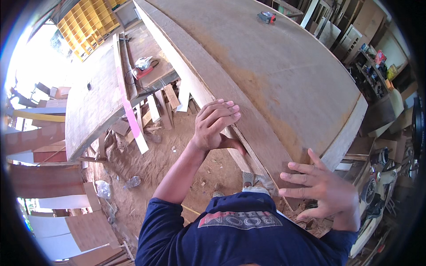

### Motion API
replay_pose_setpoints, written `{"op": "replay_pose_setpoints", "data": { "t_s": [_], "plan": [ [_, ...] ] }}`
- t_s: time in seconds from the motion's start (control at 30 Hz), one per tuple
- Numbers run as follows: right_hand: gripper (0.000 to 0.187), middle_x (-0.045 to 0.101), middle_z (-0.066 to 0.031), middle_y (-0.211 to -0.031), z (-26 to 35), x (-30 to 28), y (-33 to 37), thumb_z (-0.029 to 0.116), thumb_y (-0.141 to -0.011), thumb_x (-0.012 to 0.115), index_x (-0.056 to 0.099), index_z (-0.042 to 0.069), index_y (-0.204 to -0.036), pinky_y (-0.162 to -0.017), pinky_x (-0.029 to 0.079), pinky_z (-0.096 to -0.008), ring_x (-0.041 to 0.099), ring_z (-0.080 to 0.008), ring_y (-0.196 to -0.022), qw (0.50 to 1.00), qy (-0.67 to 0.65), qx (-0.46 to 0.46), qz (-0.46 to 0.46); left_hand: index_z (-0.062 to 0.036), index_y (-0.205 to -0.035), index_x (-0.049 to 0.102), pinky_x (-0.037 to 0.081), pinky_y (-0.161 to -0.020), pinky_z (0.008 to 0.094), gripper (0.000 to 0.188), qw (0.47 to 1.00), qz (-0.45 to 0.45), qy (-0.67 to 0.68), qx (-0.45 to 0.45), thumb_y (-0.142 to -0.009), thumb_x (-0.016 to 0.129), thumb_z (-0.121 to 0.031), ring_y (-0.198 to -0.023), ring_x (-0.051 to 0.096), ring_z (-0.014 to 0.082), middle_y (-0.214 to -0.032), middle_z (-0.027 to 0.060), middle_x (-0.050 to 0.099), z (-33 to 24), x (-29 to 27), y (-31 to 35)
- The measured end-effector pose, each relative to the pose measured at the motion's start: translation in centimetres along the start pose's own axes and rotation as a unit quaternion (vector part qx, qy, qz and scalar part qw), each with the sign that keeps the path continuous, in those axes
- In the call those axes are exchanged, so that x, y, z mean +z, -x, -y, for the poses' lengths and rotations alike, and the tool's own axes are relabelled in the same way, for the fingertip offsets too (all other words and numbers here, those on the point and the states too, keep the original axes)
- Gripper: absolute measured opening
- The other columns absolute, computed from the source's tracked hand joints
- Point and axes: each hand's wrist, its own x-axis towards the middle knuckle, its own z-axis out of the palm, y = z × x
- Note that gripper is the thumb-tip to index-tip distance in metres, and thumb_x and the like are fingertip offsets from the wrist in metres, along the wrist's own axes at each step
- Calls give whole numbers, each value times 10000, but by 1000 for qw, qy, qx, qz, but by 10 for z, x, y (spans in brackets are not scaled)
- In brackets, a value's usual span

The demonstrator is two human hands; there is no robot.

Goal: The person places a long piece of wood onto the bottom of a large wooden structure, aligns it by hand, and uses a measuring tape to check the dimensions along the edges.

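A long brown wooden plank (262,131) lies along the near left edge of a big wooden worktable (301,80). My left hand (217,122) grips the plank's outer edge, fingers bent over the top and thumb lower down against the side. Over the plank's near end, by the table corner, my right hand (326,188) is open with its fingers spread and nothing in it. Whether its fingertips touch the wood, I cannot tell. Sawdust (257,88) is strewn along the plank's inner side.
A red and grey power tool (266,17) rests at the table's far side. On a second table (95,97) to the left are a red-based tool (144,66) and a long pink-and-white strip (128,108). Offcuts (166,104) litter the dusty floor; cluttered shelves (377,75) stand right.
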Motion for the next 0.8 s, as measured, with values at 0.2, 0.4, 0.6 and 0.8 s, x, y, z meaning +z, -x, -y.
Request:
{"op": "replay_pose_setpoints", "data": {
  "t_s": [0.2, 0.4, 0.6, 0.8],
  "plan": [
    [803, 533, -179, -1678, 0, -21, -76, 535, -988, 775, 572, 66, -1608, -1362, 203, -635, 439, -334, -1612, 986, 107, -34, -123, -94, -1243, 745, 528, -1178, 512, 1031, 1000, 16, -3, -10, -548, 890, -842, -1284, 720, 315, -1317, 82, 767, 9, -8, -3],
    [845, 531, -193, -1671, -12, -23, -123, 591, -1031, 672, 535, -18, -1600, -1367, 252, -558, 457, -342, -1591, 976, 180, -54, -107, -60, -1515, 613, 374, -1326, 549, 1329, 988, 99, -90, -77, -532, 830, -928, -1497, 580, 338, -1545, 127, 652, 59, -34, -23],
    [805, 588, -198, -1612, -3, -38, -127, 564, -1020, 697, 582, -27, -1554, -1331, 331, -532, 508, -347, -1545, 981, 174, -56, -63, -36, -1348, 726, 490, -1204, 566, 1178, 996, 46, -61, -39, -502, 850, -846, -1356, 681, 371, -1393, 138, 738, 80, -22, -13],
    [524, 721, -222, -1435, -3, -103, -224, 412, -1099, 636, 706, 21, -1442, -1185, 491, -498, 672, -364, -1351, 993, 81, -44, -74, -63, -1346, 728, 481, -1214, 565, 1129, 995, 53, -45, -65, -494, 893, -785, -1368, 670, 365, -1406, 132, 733, 80, -32, -10]
  ]
}}
